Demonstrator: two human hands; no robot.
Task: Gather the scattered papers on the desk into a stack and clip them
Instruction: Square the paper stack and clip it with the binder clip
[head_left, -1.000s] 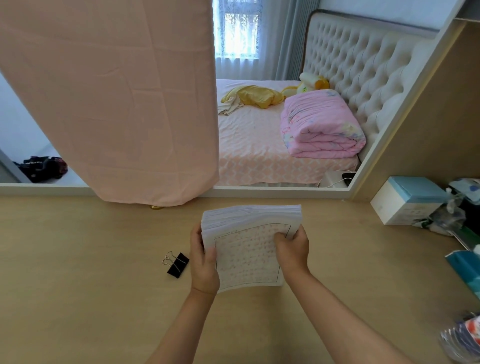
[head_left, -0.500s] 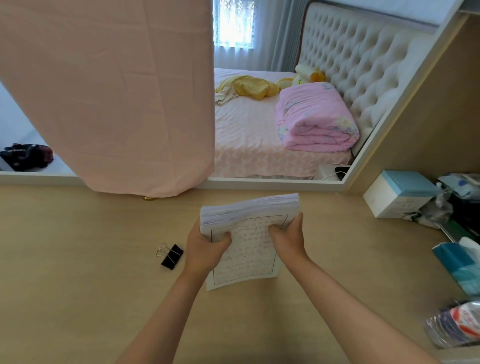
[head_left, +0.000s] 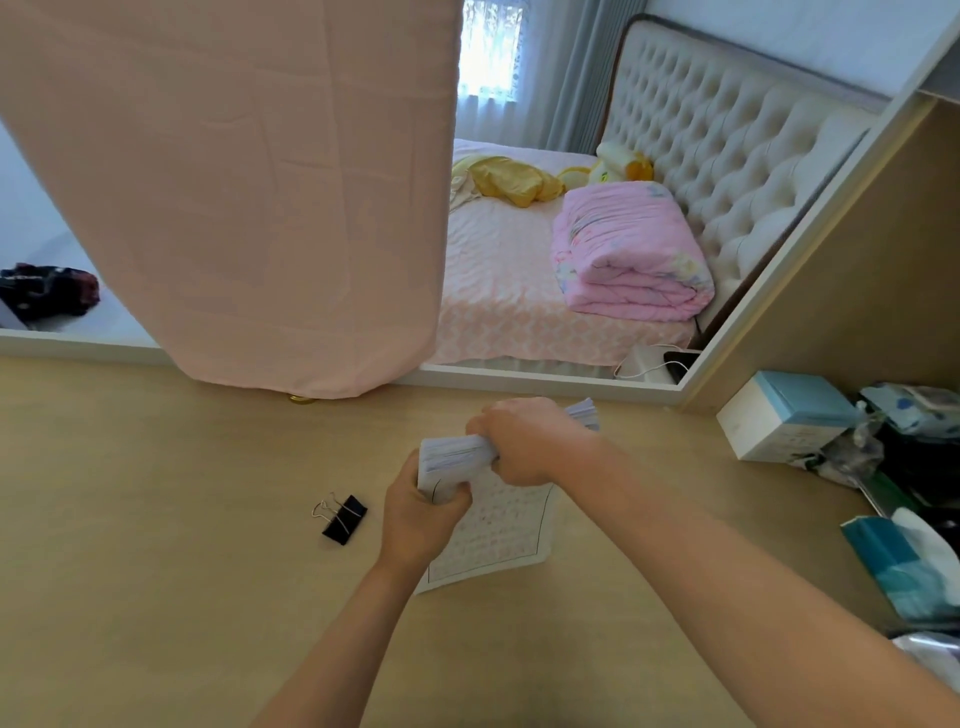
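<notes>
Now both my hands hold a thick stack of white paper (head_left: 453, 455) over the middle of the pale wooden worktop (head_left: 156, 545). Its top sheet (head_left: 501, 532) carries a black-bordered frame filled with rows of faint pink marks, too small to read. The fingers (head_left: 458, 498) of my left hand (head_left: 420, 515) curl round the stack's upper left corner. Those of my right hand (head_left: 525, 441) clamp over its top edge. Half a second ago that right hand gripped the stack's right side instead. A black binder clip (head_left: 344, 518) with wire handles lies on the worktop just left of my left hand.
</notes>
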